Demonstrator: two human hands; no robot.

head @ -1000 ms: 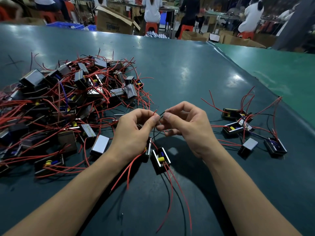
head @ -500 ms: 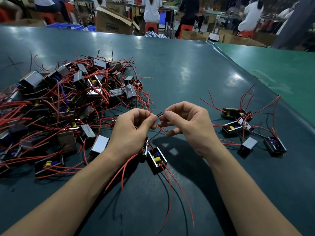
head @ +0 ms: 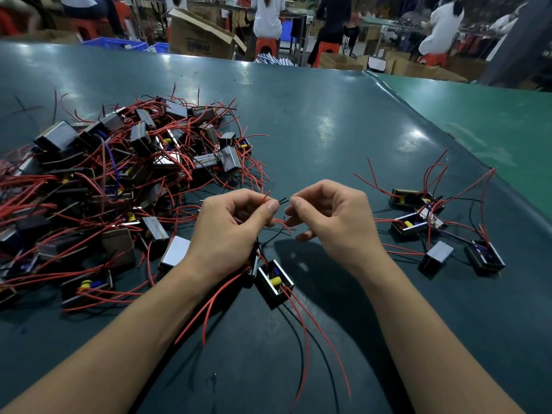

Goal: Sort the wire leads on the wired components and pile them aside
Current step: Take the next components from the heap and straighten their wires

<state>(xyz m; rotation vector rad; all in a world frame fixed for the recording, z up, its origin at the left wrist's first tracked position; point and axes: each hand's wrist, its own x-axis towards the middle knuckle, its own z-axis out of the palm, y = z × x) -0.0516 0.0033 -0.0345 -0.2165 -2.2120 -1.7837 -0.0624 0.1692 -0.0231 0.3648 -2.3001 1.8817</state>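
My left hand point(head: 236, 231) pinches the tips of a red and a black wire lead point(head: 280, 200) between thumb and forefinger. Those leads run down to a small boxed component point(head: 275, 282) on the table below my palm; a second one point(head: 254, 262) is half hidden under my wrist. Long red and black leads trail from them toward me. My right hand point(head: 331, 222) is curled, its fingertips a small gap from the black lead tips, with nothing seen in it. A big tangled heap of wired components point(head: 119, 180) lies left; a small group point(head: 433, 222) lies right.
The work surface is a dark green table point(head: 313, 121), with a lighter green table point(head: 493, 121) adjoining on the right. Beyond the far edge are cardboard boxes point(head: 200, 37), blue crates and people seated on red stools.
My hands, which were touching on the same leads, have drawn slightly apart. The right hand has come off the wire tips; the left still pinches them.
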